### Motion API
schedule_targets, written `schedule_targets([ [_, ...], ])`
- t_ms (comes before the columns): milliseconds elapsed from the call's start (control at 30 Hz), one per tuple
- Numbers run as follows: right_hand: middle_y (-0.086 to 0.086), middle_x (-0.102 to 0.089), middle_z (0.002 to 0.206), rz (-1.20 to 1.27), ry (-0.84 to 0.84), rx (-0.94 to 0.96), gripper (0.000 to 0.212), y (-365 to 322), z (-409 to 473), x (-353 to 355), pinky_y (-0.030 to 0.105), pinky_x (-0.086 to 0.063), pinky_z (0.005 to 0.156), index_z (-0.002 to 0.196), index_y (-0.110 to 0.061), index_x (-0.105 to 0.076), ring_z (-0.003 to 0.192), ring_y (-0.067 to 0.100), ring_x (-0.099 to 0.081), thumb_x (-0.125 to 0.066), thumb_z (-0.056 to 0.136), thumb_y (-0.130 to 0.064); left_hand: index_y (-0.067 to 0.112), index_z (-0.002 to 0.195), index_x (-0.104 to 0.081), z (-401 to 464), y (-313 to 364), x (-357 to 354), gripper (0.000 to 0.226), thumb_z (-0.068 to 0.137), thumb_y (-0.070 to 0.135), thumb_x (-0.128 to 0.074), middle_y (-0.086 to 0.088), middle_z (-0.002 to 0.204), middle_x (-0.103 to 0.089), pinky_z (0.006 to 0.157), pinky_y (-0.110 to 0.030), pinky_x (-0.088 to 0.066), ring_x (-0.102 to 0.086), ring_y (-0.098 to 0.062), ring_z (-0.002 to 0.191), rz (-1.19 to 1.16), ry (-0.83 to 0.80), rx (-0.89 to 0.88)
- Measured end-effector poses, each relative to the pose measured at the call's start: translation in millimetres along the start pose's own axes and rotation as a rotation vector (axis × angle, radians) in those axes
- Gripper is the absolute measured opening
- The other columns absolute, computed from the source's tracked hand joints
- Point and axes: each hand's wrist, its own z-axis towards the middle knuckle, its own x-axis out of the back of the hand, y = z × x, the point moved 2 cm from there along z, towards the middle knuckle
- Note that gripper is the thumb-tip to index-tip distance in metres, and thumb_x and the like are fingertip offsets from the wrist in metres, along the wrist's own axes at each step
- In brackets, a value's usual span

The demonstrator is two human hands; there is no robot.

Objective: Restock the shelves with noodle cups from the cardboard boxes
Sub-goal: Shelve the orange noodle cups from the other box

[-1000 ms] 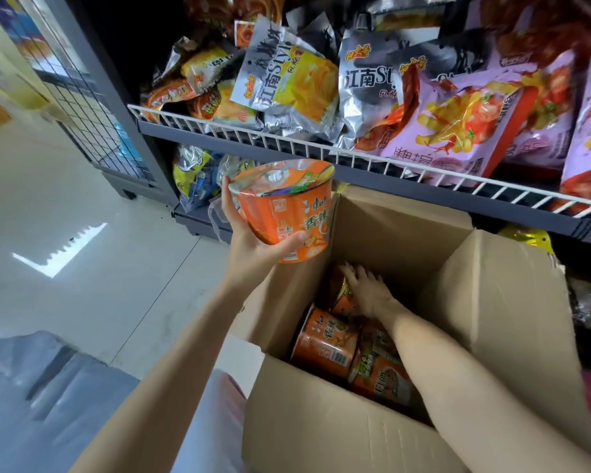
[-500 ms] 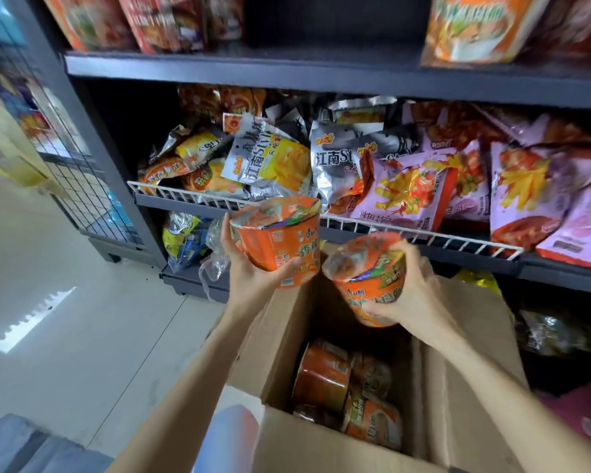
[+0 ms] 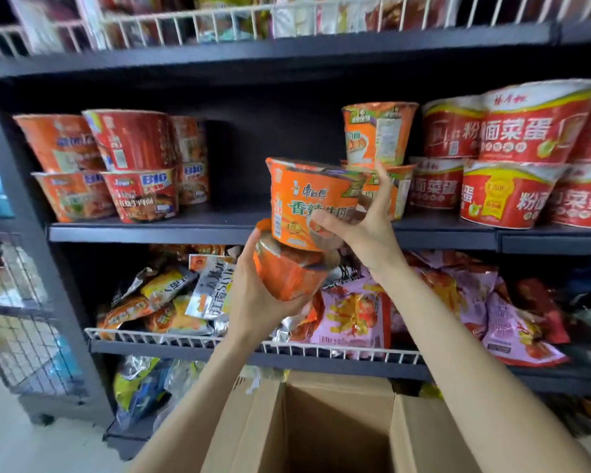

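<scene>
Dark shelf [image 3: 219, 230] stood half stocked; right hand [image 3: 362, 230] gripped an upper noodle cup [image 3: 307, 203], left hand [image 3: 253, 298] clutched a lower noodle cup [image 3: 287, 274], both before the gap above the cardboard box [image 3: 321, 421].

You have one view only — a head camera. It faces the noodle shelf [image 3: 219, 230] squarely, close, looking slightly down.
</scene>
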Motion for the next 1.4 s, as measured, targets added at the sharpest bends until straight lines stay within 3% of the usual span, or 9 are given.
schedule_targets([
  [167, -0.007, -0.036, 0.14, -0.072, 0.035, 0.068, 0.105, -8.2, 56.2, -13.1, -0.001, -0.036, 0.084, 0.148, -0.026, -0.001, 0.12, 0.002, -0.045, -0.077, 0.077, -0.033, 0.061, 0.134, -0.008, 60.6, 28.2, 2.2, 0.112, 0.05, 0.057, -0.083, 0.02, 0.122, -0.038, 0.096, -0.034, -0.042, -0.041, -0.01, 0.119, -0.001, 0.154, -0.074],
  [300, 0.0, -0.024, 0.154, -0.165, 0.06, 0.101, 0.115, -15.9, 102.3, -16.8, 0.035, -0.035, 0.11, 0.149, -0.031, 0.009, 0.137, 0.018, -0.034, -0.076, 0.073, -0.051, 0.048, 0.138, -0.008, 106.9, 31.9, -4.2, 0.114, 0.051, 0.059, -0.081, 0.015, 0.116, -0.046, 0.079, -0.031, -0.048, -0.053, -0.014, 0.11, 0.103, 0.152, -0.041],
  [500, 0.012, -0.034, 0.148, -0.454, 0.082, 0.116, 0.107, -10.8, 139.9, -31.3, 0.028, -0.035, 0.094, 0.15, -0.033, 0.012, 0.125, 0.023, -0.047, -0.07, 0.082, -0.045, 0.04, 0.139, -0.009, 157.0, 7.6, -33.9, 0.117, 0.052, 0.054, -0.087, 0.002, 0.134, -0.052, 0.086, -0.032, -0.047, -0.061, -0.022, 0.11, 0.009, 0.044, 0.062],
  [667, 0.024, 0.0, 0.157, -0.826, 0.104, 0.185, 0.095, 17.5, 149.3, -52.3, 0.04, -0.039, 0.102, 0.145, -0.044, 0.02, 0.139, 0.035, -0.029, -0.059, 0.091, -0.042, 0.034, 0.142, -0.006, 196.0, -31.4, -57.3, 0.121, 0.054, 0.048, -0.088, -0.002, 0.139, -0.047, 0.094, -0.036, -0.046, -0.056, -0.024, 0.117, -0.073, -0.082, 0.117],
  [933, 0.017, 0.008, 0.157, -1.19, -0.048, -0.047, 0.079, 84.1, 199.6, -75.7, 0.044, -0.046, 0.093, 0.149, -0.043, 0.003, 0.134, 0.038, -0.031, -0.052, 0.096, -0.024, 0.016, 0.152, -0.002, 257.1, -50.9, -85.0, 0.098, 0.083, 0.044, -0.066, -0.019, 0.143, -0.032, 0.096, -0.044, -0.04, -0.044, -0.041, 0.124, 0.343, -0.213, 0.229],
  [1067, 0.012, -0.006, 0.157, -1.134, -0.192, -0.116, 0.05, 94.8, 196.8, -72.0, 0.047, -0.034, 0.108, 0.147, -0.023, -0.028, 0.142, 0.035, -0.016, -0.042, 0.1, -0.026, 0.011, 0.152, -0.001, 264.4, -50.9, -82.7, 0.084, 0.091, 0.026, -0.057, -0.014, 0.144, -0.044, 0.102, -0.038, -0.038, -0.049, -0.032, 0.125, 0.016, -0.238, 0.268],
  [1167, 0.008, -0.026, 0.152, -1.053, -0.137, 0.087, 0.042, 80.4, 170.5, -65.9, 0.041, -0.036, 0.105, 0.141, -0.015, -0.041, 0.136, 0.029, -0.03, -0.043, 0.099, -0.022, 0.016, 0.147, -0.032, 238.1, -36.6, -61.2, 0.061, 0.091, 0.015, -0.057, 0.005, 0.128, -0.053, 0.095, -0.025, -0.042, -0.052, -0.012, 0.114, -0.124, -0.186, 0.16],
  [1267, 0.002, -0.05, 0.136, -0.935, -0.076, 0.273, 0.035, 67.0, 122.4, -52.5, 0.036, -0.043, 0.095, 0.13, -0.015, -0.054, 0.122, 0.022, -0.046, -0.05, 0.096, -0.019, 0.022, 0.125, -0.056, 182.9, -16.7, -36.3, 0.034, 0.093, 0.011, -0.055, 0.016, 0.109, -0.061, 0.084, -0.009, -0.042, -0.058, 0.0, 0.104, -0.175, -0.028, -0.069],
  [1400, -0.005, -0.071, 0.091, -0.826, -0.039, 0.37, 0.021, 67.2, 36.5, -26.9, 0.033, -0.051, 0.065, 0.108, -0.02, -0.065, 0.082, 0.017, -0.065, -0.056, 0.089, -0.021, 0.026, 0.109, -0.061, 93.3, -17.0, -13.6, 0.019, 0.094, 0.021, -0.051, 0.011, 0.089, -0.068, 0.077, -0.021, -0.048, -0.064, -0.005, 0.086, -0.139, 0.096, -0.202],
])
